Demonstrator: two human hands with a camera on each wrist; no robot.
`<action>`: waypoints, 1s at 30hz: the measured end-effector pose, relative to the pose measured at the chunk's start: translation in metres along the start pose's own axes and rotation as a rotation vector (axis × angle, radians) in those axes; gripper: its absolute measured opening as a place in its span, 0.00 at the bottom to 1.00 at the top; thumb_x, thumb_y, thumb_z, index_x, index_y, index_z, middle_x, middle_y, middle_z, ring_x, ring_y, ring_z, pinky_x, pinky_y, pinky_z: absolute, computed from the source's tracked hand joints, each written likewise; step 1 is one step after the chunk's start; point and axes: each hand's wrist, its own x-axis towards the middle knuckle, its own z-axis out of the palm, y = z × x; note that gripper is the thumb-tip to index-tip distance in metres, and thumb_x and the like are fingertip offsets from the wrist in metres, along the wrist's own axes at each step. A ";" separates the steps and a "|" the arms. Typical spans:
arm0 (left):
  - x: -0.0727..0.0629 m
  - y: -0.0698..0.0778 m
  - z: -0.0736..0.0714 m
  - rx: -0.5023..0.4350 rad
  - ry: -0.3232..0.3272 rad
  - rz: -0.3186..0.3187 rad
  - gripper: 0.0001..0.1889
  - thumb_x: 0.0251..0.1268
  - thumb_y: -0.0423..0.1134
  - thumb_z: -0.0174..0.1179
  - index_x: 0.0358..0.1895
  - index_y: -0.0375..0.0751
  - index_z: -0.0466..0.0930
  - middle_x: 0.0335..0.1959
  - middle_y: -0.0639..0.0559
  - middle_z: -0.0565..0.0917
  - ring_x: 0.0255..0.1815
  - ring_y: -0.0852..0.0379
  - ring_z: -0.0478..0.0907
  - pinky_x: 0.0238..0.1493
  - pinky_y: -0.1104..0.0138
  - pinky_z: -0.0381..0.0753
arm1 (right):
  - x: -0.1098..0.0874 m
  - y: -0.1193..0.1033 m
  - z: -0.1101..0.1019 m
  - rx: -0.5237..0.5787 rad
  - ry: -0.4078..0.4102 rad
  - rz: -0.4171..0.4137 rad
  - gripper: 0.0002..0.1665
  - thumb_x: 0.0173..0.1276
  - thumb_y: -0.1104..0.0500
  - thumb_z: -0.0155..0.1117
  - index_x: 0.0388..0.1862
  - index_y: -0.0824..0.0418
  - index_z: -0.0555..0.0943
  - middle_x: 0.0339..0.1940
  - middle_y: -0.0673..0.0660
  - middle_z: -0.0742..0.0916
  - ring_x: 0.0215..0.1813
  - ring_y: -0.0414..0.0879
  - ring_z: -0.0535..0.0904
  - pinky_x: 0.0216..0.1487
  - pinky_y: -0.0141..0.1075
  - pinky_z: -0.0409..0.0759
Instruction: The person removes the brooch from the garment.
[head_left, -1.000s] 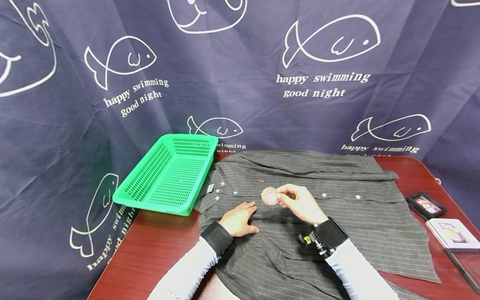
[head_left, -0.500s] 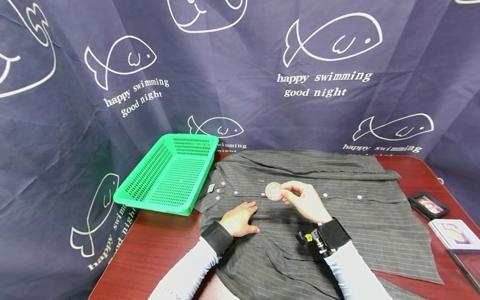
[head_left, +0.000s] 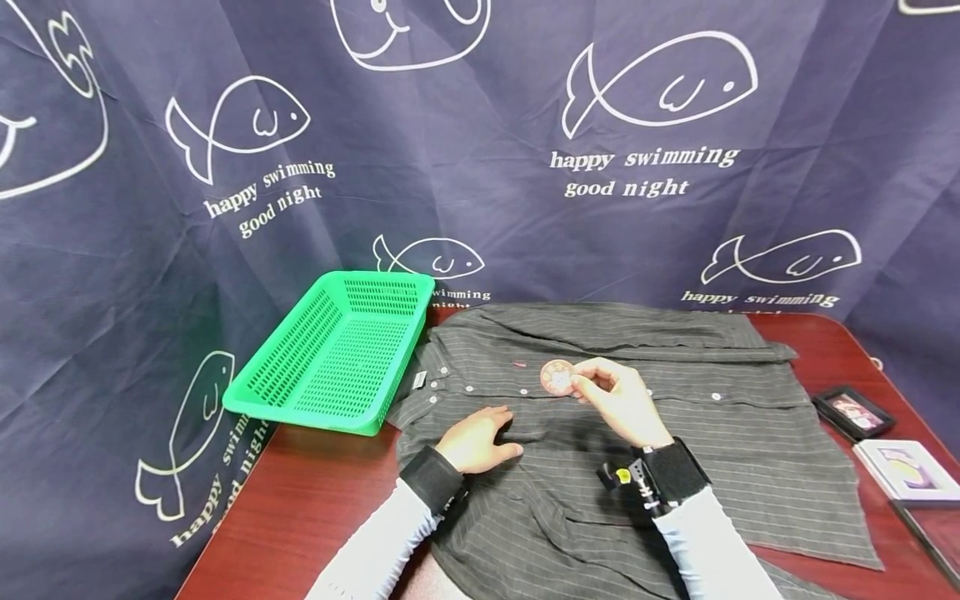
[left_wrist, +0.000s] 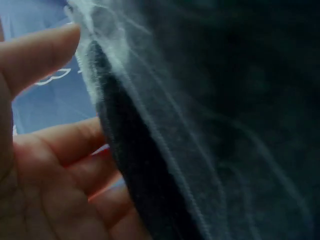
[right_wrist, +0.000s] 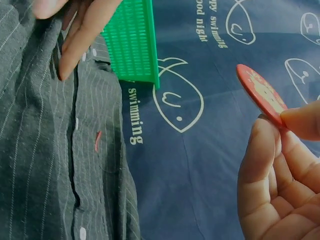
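My right hand (head_left: 617, 398) pinches a thin round red disc (head_left: 557, 377) by its edge between thumb and fingers. The right wrist view shows a pale printed picture on the face of this red disc (right_wrist: 261, 91), which is tilted and raised off the cloth. Beneath both hands a dark grey pinstriped shirt (head_left: 750, 467) is spread out, with a row of white buttons down its front. My left hand (head_left: 474, 442) rests on the shirt near the collar, fingers extended and thumb apart. In the left wrist view, a fold of shirt cloth (left_wrist: 200, 125) covers part of the fingers.
A green perforated basket (head_left: 352, 367) stands at the left, close to the collar. On the right side of the red-brown table (head_left: 315, 492) lie a small black picture frame (head_left: 853, 412) and a white frame (head_left: 906, 468). A patterned blue curtain (head_left: 480, 150) hangs behind.
The right hand has carried the red disc a little to the right and farther from me, still pinching it. The left hand has stayed almost in place on the shirt.
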 end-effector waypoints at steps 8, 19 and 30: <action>0.002 0.004 -0.008 -0.146 0.183 0.020 0.29 0.67 0.52 0.58 0.64 0.36 0.75 0.64 0.43 0.78 0.67 0.48 0.74 0.67 0.57 0.71 | -0.002 -0.011 -0.003 -0.028 0.047 -0.030 0.07 0.66 0.66 0.65 0.40 0.70 0.83 0.28 0.61 0.87 0.29 0.35 0.82 0.33 0.26 0.82; -0.004 0.024 -0.031 -0.430 0.267 0.035 0.27 0.70 0.52 0.57 0.65 0.38 0.74 0.62 0.42 0.79 0.62 0.46 0.77 0.62 0.55 0.76 | -0.008 -0.025 -0.005 -0.122 0.153 -0.086 0.06 0.64 0.67 0.67 0.41 0.65 0.85 0.29 0.58 0.87 0.28 0.31 0.81 0.31 0.23 0.78; -0.002 0.039 -0.048 -0.664 0.331 0.032 0.19 0.71 0.49 0.57 0.57 0.42 0.80 0.53 0.46 0.85 0.52 0.52 0.83 0.55 0.62 0.81 | -0.012 -0.035 -0.003 -0.159 0.232 -0.227 0.10 0.60 0.73 0.68 0.40 0.64 0.85 0.33 0.57 0.87 0.33 0.27 0.80 0.35 0.20 0.77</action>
